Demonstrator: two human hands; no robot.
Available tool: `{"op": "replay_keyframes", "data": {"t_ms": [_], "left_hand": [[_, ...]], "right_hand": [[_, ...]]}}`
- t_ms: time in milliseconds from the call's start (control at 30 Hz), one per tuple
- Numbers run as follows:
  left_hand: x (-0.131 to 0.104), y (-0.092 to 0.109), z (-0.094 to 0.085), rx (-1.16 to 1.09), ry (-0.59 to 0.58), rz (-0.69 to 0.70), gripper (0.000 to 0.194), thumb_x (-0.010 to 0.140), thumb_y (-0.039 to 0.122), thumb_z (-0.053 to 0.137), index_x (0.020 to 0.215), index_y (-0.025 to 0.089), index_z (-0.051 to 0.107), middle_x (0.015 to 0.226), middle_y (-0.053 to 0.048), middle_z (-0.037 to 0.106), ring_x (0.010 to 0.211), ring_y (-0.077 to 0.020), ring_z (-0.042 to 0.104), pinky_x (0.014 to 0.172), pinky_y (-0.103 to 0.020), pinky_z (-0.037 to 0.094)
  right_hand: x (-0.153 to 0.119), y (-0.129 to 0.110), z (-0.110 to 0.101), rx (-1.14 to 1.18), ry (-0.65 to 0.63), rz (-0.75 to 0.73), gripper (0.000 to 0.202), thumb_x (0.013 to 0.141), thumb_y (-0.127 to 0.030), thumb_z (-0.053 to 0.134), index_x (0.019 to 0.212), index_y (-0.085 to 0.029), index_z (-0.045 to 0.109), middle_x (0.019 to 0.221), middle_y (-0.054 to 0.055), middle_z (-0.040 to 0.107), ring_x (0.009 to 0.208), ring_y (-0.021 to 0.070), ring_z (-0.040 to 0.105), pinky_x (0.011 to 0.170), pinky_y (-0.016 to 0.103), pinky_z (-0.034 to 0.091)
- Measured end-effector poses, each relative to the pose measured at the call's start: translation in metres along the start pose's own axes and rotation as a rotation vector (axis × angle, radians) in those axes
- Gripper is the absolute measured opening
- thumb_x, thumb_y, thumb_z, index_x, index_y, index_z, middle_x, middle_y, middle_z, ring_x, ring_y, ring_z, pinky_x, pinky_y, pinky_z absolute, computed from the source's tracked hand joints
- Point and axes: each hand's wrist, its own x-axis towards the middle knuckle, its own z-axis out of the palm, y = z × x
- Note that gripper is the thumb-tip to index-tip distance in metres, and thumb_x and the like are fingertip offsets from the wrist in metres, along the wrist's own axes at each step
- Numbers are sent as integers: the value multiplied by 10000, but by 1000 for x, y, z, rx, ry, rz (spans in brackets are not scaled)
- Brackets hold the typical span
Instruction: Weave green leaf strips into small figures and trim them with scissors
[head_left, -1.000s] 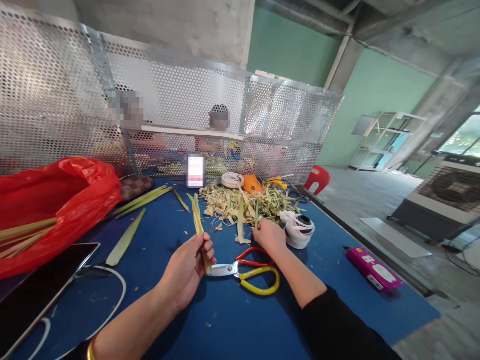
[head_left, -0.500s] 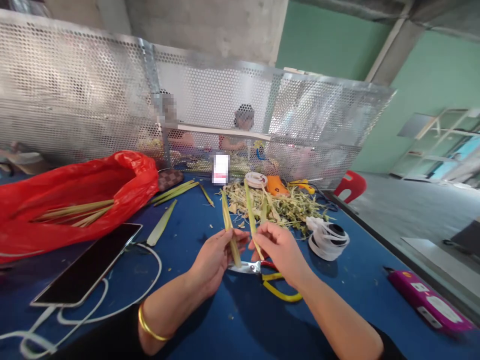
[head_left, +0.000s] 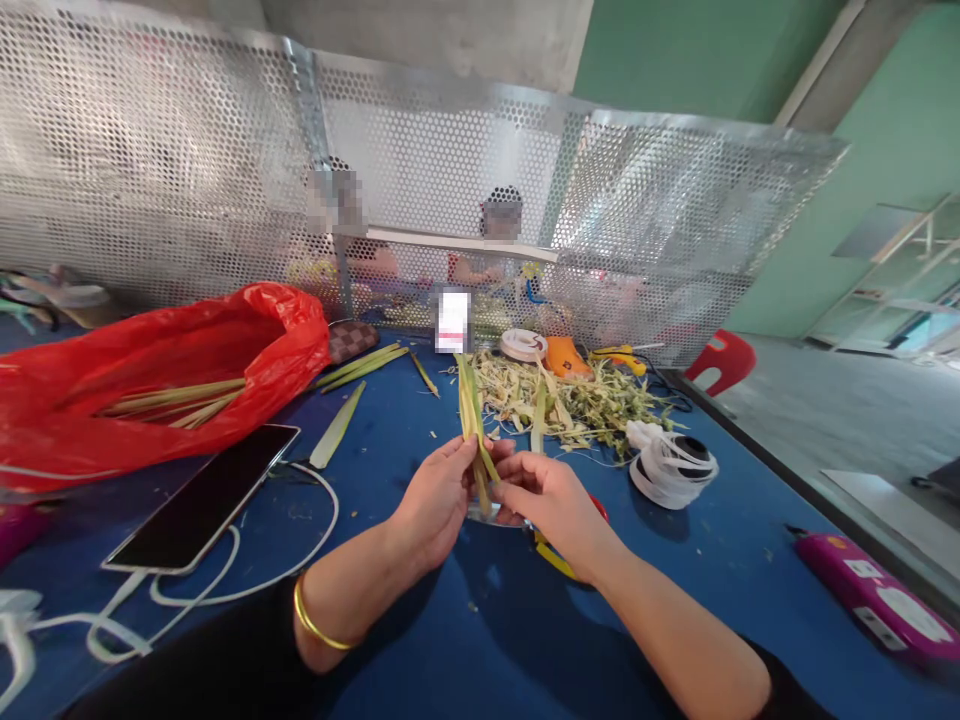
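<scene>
My left hand point(head_left: 441, 495) is closed around a small bundle of long yellow-green leaf strips point(head_left: 472, 405) that stand up from the fingers. From the right, my right hand point(head_left: 551, 505) meets it, thumb and fingers pinching the lower part of the same strips. Beneath the right hand are scissors point(head_left: 556, 560) with a yellow and red handle, mostly covered; part of a blade shows under the fingertips. Another pale leaf piece point(head_left: 538, 420) lies just beyond the right hand, beside a heap of dry leaf scraps point(head_left: 592, 400).
To the left are a red plastic bag point(head_left: 172, 330) with stalks inside, a tablet point(head_left: 206, 505) with a white cable, and loose leaves point(head_left: 339, 425). A roll of white ribbon point(head_left: 675, 470) and a purple box point(head_left: 874, 590) are right. A perforated metal screen point(head_left: 450, 130) stands behind, people beyond it.
My right hand has brought its separate strip leftward against the bundle in my left hand, and the hands now meet. The whole view has shifted slightly.
</scene>
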Motion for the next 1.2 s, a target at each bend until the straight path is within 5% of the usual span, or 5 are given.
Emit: {"op": "replay_keyframes", "data": {"t_ms": [300, 600, 800, 967, 1200], "left_hand": [[4, 1, -1, -71, 95, 82, 162, 874, 204, 502, 769, 148, 612, 907, -102, 719, 882, -191, 677, 834, -303, 508], [4, 2, -2, -67, 57, 76, 153, 880, 222, 506, 810, 149, 621, 981, -105, 713, 931, -196, 665, 850, -304, 515], [5, 2, -2, -62, 84, 86, 188, 888, 199, 482, 846, 140, 655, 956, -99, 713, 911, -179, 665, 881, -275, 499], [3, -3, -1, -57, 93, 97, 146, 859, 159, 504, 835, 139, 647, 1029, -104, 695, 915, -184, 661, 876, -289, 504], [4, -5, 0, -95, 86, 75, 137, 830, 125, 506, 806, 132, 641, 967, -112, 699, 900, -199, 662, 880, -325, 502]], "right_hand": [[-6, 4, 5, -516, 171, -232, 108, 704, -251, 637, 796, -221, 588, 650, -9, 634, 596, 165, 591, 570, 265, 442], [2, 4, 3, 83, 26, 62, 192, 635, -327, 719, 679, -174, 612, 615, -32, 563, 571, 118, 529, 571, 241, 445], [-2, 1, 1, -21, 292, -155, 143, 720, -305, 657, 670, -181, 605, 533, -39, 520, 525, 113, 478, 509, 223, 378], [-4, 7, 10, -170, 144, -178, 108, 751, -278, 627, 699, -188, 594, 601, -23, 570, 547, 130, 518, 522, 238, 413], [2, 22, 14, -220, 188, -150, 155, 718, -228, 648, 826, -202, 541, 580, -51, 556, 549, 145, 552, 530, 250, 437]]}}
